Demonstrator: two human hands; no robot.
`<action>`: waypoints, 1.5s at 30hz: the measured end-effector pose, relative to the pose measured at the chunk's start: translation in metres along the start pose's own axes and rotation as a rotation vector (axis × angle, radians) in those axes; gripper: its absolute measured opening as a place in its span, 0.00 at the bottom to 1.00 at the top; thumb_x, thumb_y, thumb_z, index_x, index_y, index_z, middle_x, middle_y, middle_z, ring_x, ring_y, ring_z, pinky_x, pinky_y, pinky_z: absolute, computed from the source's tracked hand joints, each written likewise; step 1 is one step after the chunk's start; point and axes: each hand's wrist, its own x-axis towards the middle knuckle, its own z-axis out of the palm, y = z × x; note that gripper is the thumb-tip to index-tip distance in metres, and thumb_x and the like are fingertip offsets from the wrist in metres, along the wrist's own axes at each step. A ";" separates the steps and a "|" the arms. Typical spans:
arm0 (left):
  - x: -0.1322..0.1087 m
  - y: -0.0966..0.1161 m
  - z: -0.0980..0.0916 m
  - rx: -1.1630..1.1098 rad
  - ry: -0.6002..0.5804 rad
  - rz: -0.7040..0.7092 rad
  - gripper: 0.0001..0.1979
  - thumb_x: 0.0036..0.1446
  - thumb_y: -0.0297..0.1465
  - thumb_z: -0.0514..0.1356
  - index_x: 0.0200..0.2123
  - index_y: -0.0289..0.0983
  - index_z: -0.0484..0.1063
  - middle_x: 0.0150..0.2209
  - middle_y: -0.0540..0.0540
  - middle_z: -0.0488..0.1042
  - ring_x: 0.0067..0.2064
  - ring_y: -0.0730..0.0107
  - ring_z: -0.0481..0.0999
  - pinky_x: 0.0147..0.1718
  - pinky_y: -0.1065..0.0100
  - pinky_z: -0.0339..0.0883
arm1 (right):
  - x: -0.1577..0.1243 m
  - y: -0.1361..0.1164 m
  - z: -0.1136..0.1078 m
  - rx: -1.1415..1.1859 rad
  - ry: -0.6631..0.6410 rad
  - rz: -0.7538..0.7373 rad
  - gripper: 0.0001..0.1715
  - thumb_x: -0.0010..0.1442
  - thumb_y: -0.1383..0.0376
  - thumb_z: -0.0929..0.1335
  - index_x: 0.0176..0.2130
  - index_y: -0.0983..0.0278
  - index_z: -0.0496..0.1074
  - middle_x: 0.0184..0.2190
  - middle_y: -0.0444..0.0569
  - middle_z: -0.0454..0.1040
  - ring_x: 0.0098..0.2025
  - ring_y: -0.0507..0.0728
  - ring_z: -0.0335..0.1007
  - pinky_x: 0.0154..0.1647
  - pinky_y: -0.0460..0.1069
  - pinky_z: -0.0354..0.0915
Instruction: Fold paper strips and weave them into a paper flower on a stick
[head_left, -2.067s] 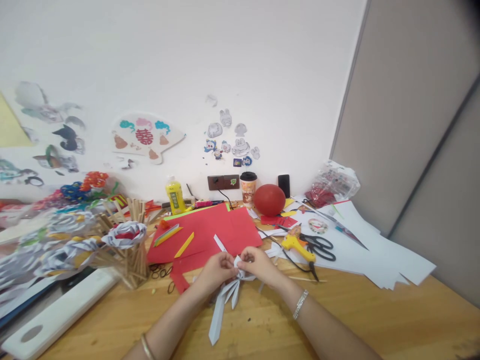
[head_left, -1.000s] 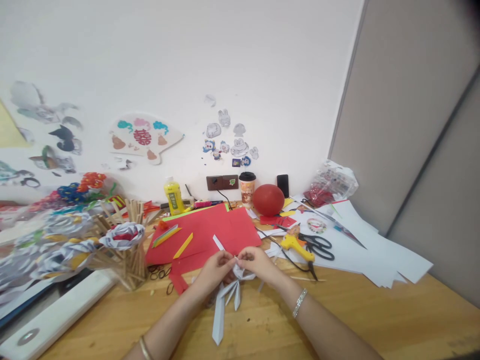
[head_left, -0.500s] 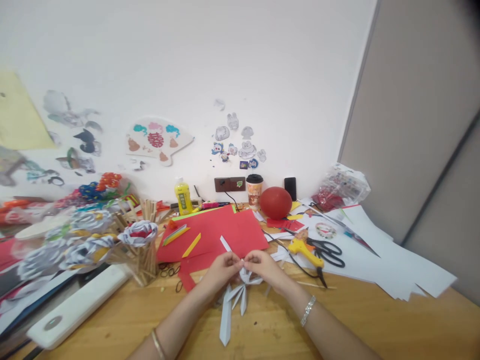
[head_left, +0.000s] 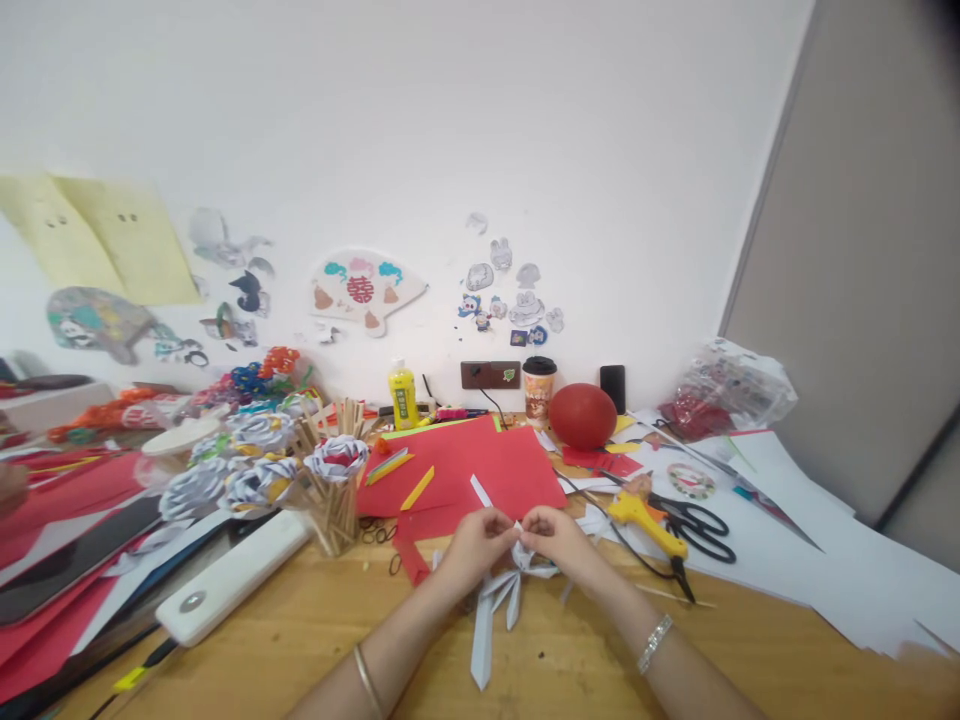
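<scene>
Both of my hands meet over the wooden table (head_left: 570, 660), pinching the top of a folded white paper piece (head_left: 491, 610). My left hand (head_left: 476, 545) has its fingers closed on the left side of the fold. My right hand (head_left: 559, 538) pinches the right side, fingertips almost touching the left ones. Long pointed white strips hang from the fold down toward me. A narrow white strip (head_left: 481, 491) sticks up just behind my fingers. Red paper sheets (head_left: 465, 465) lie right behind the hands.
A yellow glue gun (head_left: 645, 517) and black scissors (head_left: 694, 520) lie to the right on white sheets (head_left: 780, 520). A red ball (head_left: 583, 415), a cup (head_left: 538, 387) and a yellow bottle (head_left: 403, 396) stand by the wall. Paper flowers (head_left: 255, 470) and a cup of wooden sticks (head_left: 336, 505) crowd the left.
The view has swung left, showing more of the left wall and table. My hands keep pinching the white paper fold at the same spot; fingers shift only slightly.
</scene>
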 end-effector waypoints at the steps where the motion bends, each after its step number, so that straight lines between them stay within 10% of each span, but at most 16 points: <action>1: -0.001 0.001 0.000 0.039 0.012 -0.002 0.11 0.42 0.37 0.61 0.23 0.33 0.68 0.22 0.49 0.71 0.26 0.70 0.69 0.26 0.71 0.59 | 0.001 0.001 0.001 -0.015 0.027 0.003 0.15 0.41 0.58 0.71 0.24 0.65 0.64 0.20 0.42 0.67 0.25 0.51 0.64 0.27 0.45 0.58; 13: -0.010 0.011 0.001 0.282 0.103 -0.026 0.07 0.43 0.33 0.59 0.21 0.35 0.67 0.22 0.48 0.72 0.27 0.68 0.69 0.26 0.71 0.57 | 0.002 0.005 0.008 -0.248 0.178 -0.058 0.04 0.42 0.68 0.66 0.23 0.64 0.64 0.20 0.42 0.66 0.25 0.52 0.62 0.27 0.46 0.58; 45: 0.000 -0.007 -0.002 0.201 -0.038 0.062 0.05 0.39 0.27 0.59 0.24 0.33 0.70 0.21 0.51 0.69 0.24 0.74 0.66 0.23 0.74 0.57 | 0.006 0.014 0.002 -0.348 0.092 -0.052 0.05 0.43 0.66 0.67 0.21 0.66 0.67 0.20 0.45 0.70 0.26 0.53 0.65 0.28 0.46 0.58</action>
